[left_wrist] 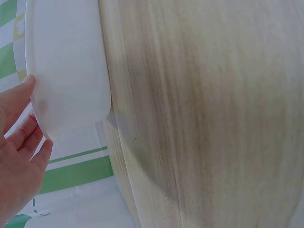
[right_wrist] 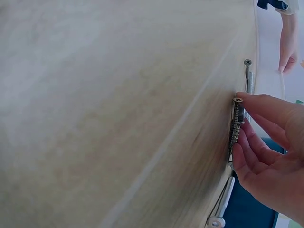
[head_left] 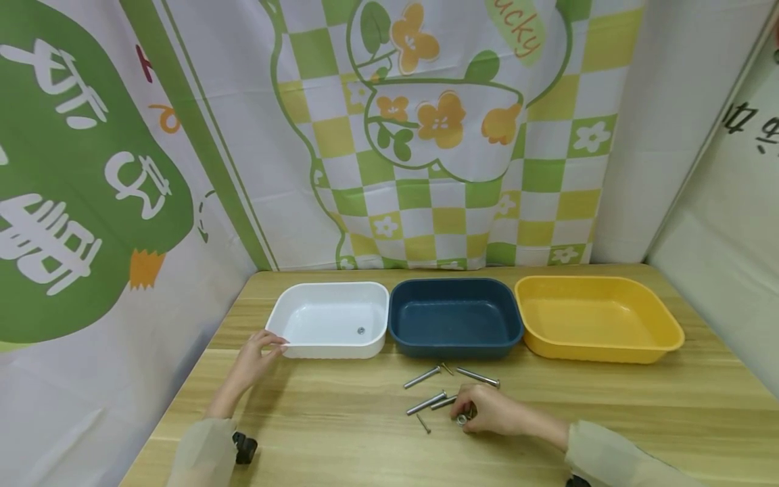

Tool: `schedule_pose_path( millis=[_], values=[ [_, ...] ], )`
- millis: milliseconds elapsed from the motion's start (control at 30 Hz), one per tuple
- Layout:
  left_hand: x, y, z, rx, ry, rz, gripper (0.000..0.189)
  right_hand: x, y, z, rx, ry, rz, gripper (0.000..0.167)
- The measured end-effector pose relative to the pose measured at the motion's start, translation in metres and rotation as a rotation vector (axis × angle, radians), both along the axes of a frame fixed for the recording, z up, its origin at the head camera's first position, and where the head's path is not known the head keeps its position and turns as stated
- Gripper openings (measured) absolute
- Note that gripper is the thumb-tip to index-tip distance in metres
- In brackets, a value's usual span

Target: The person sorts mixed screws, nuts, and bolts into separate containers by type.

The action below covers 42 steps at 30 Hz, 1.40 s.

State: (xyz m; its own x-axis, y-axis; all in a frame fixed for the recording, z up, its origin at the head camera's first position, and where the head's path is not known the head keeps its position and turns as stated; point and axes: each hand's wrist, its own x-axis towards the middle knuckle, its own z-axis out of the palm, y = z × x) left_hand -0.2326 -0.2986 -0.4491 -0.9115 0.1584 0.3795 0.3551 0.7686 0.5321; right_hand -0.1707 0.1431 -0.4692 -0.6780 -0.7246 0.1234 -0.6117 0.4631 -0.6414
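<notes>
In the head view, the left hand [head_left: 251, 362] holds the white tray [head_left: 335, 352], left of centre; the right hand [head_left: 489, 410] is beside bolts [head_left: 426, 404], lower centre. Left wrist: its grip pinches the tray's edge, left. Right wrist: the grip pinches a Phillips screw [right_wrist: 236, 113], right.

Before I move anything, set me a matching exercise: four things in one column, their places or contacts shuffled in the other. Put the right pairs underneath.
Things
1. White tray
2. Blue tray
3. Yellow tray
4. Right grip

Places or contacts
A. At a nut near loose bolts
B. Between two other trays
C. Touched by the left grip
D. Farthest right among the trays

Pairs: 1-C; 2-B; 3-D; 4-A
</notes>
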Motion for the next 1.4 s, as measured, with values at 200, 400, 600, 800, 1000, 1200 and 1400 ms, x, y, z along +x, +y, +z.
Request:
schedule_pose_path(
  millis=[200, 400, 600, 800, 1000, 1200, 1400],
  values=[
    [0.000, 0.001, 0.000, -0.002, 0.002, 0.001, 0.007, 0.000, -0.001, 0.001, -0.003, -0.018, -0.004, 0.018],
    [0.001, 0.001, 0.002, -0.003, 0.003, -0.002, 0.006, 0.000, -0.002, 0.002, -0.007, -0.019, -0.017, 0.016],
    [0.001, 0.002, 0.002, 0.003, -0.010, 0.003, 0.007, 0.002, -0.002, 0.001, -0.007, 0.006, -0.031, 0.013],
    [0.001, 0.002, 0.003, 0.004, -0.013, 0.007, 0.008, 0.004, -0.007, 0.005, -0.020, 0.008, -0.027, 0.011],
    [0.002, 0.002, 0.002, -0.001, -0.013, 0.012, 0.008, 0.003, -0.011, 0.008, -0.045, -0.044, -0.033, 0.011],
    [0.004, 0.005, 0.004, 0.002, 0.014, 0.007, 0.007, 0.002, -0.014, 0.012, -0.031, -0.018, -0.040, 0.011],
    [0.000, -0.005, -0.006, 0.066, 0.103, -0.083, 0.016, 0.001, -0.018, 0.015, -0.029, -0.016, -0.038, 0.011]
  ],
)
